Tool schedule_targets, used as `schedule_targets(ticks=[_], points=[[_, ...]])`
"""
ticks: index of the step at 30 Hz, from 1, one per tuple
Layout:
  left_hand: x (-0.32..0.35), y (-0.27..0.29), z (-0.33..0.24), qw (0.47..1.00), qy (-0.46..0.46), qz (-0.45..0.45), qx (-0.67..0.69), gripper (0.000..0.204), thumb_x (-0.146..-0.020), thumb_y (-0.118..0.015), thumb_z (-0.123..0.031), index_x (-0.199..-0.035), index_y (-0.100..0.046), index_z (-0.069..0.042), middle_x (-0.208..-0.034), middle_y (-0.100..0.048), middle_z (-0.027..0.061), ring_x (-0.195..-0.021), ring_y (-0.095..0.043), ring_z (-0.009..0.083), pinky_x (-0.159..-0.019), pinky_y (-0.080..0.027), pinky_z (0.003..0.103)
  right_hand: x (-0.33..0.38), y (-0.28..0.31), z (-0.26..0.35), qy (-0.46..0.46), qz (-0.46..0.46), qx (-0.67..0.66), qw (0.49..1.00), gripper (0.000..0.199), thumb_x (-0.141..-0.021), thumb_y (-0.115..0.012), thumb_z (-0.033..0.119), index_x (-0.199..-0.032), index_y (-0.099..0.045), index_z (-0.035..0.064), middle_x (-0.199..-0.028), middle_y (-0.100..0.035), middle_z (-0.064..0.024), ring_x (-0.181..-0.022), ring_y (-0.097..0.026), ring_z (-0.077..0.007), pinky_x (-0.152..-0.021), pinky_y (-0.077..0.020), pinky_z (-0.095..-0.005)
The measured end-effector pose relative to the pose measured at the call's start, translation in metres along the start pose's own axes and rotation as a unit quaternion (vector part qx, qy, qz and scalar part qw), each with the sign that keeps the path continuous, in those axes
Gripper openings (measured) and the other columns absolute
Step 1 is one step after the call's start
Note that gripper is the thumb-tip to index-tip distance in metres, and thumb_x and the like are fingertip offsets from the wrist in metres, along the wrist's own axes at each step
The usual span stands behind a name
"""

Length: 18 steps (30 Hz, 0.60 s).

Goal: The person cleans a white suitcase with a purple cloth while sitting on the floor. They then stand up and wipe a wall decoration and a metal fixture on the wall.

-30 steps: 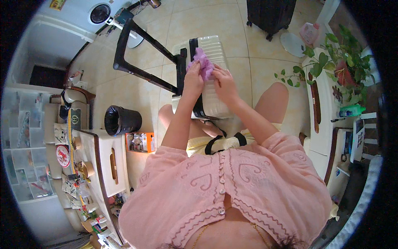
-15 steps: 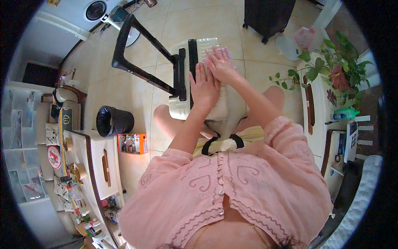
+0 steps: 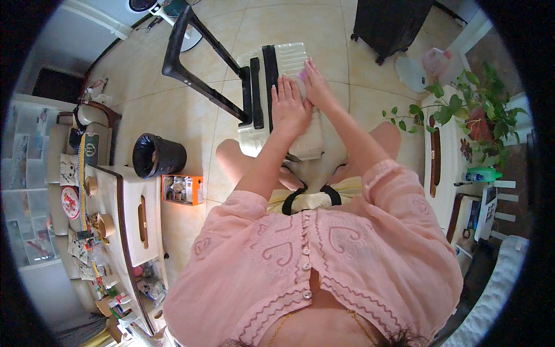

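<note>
A cream hard-shell suitcase with ribbed sides (image 3: 292, 56) is on the pale tiled floor (image 3: 329, 26) in front of the seated person, between the two bare knees. The person's left hand (image 3: 291, 108) rests flat on the suitcase's upper face, its fingers stretched out with only narrow gaps between them. Just to the right, the right hand (image 3: 319, 92) reaches a little farther along the same face, fingers extended and close together; a small patch of light purple cloth (image 3: 302, 75) shows beside them, against the suitcase, the rest being hidden, and one cannot tell whether those fingers grip it. A black band (image 3: 269, 66) crosses the suitcase to the left of both hands, and a long black telescopic handle (image 3: 176, 43) extends from the suitcase's left side. Left of the suitcase and nearer the person are a round black lined bin (image 3: 173, 156) and an orange open-fronted box (image 3: 198, 191), beside a white bench with dark brown edging (image 3: 151, 243). Beyond the suitcase to the right is a black wheeled suitcase (image 3: 390, 26); well to its right a leafy green plant (image 3: 454, 107) trails.
</note>
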<state>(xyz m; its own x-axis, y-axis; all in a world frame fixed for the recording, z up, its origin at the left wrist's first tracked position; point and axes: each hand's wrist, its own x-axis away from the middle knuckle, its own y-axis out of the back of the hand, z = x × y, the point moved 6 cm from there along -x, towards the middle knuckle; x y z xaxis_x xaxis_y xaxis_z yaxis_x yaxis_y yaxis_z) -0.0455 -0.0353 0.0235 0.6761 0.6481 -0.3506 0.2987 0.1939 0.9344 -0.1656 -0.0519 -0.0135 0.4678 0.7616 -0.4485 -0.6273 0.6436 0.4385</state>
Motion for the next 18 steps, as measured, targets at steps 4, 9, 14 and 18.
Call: schedule_targets(ticks=[4, 9, 14, 18], points=[[-0.004, -0.005, 0.008, 0.999, -0.027, -0.016, 0.001, 0.065, -0.09, -0.04, -0.038, -0.135, -0.031, 0.009, -0.143, -0.027, 0.026, -0.135, -0.025, 0.0344, -0.111, -0.014, 0.046, 0.037, 0.026, -0.018, -0.069, 0.025, -0.118, 0.99, 0.033, -0.091, -0.05, 0.014, -0.123, -0.053, 0.0044, -0.113, -0.058, -0.0202, -0.106, -0.055, -0.0304, -0.091, -0.043, -0.035], [-0.005, -0.004, 0.003, 0.997, -0.069, -0.006, 0.03, 0.063, -0.091, -0.039, -0.038, -0.136, -0.032, 0.005, -0.145, -0.028, 0.0206, -0.135, -0.026, 0.029, -0.112, -0.013, 0.045, -0.004, 0.09, -0.001, -0.053, -0.025, -0.048, 0.997, 0.029, -0.091, -0.051, 0.016, -0.118, -0.058, 0.0096, -0.086, -0.064, -0.0144, -0.078, -0.062, -0.0215, -0.072, -0.0483, -0.0325], [0.002, 0.021, -0.01, 0.998, -0.055, 0.023, 0.017, 0.055, -0.094, -0.033, -0.038, -0.136, -0.037, -0.003, -0.144, -0.032, 0.0132, -0.136, -0.024, 0.0248, -0.112, -0.012, 0.045, -0.063, 0.152, 0.118, 0.067, -0.079, -0.026, 0.994, 0.028, -0.092, -0.05, 0.016, -0.117, -0.06, 0.0112, -0.092, -0.064, -0.0067, -0.078, -0.057, -0.0127, -0.072, -0.0455, -0.0258], [0.02, 0.015, -0.013, 0.997, -0.041, -0.054, 0.024, 0.053, -0.092, -0.038, -0.037, -0.132, -0.043, -0.003, -0.14, -0.039, 0.0136, -0.134, -0.029, 0.0253, -0.111, -0.015, 0.046, -0.067, 0.135, 0.119, 0.087, 0.0, -0.01, 0.996, 0.035, -0.092, -0.05, 0.018, -0.126, -0.052, 0.0097, -0.113, -0.062, -0.0076, -0.095, -0.059, -0.0151, -0.089, -0.042, -0.0265]])
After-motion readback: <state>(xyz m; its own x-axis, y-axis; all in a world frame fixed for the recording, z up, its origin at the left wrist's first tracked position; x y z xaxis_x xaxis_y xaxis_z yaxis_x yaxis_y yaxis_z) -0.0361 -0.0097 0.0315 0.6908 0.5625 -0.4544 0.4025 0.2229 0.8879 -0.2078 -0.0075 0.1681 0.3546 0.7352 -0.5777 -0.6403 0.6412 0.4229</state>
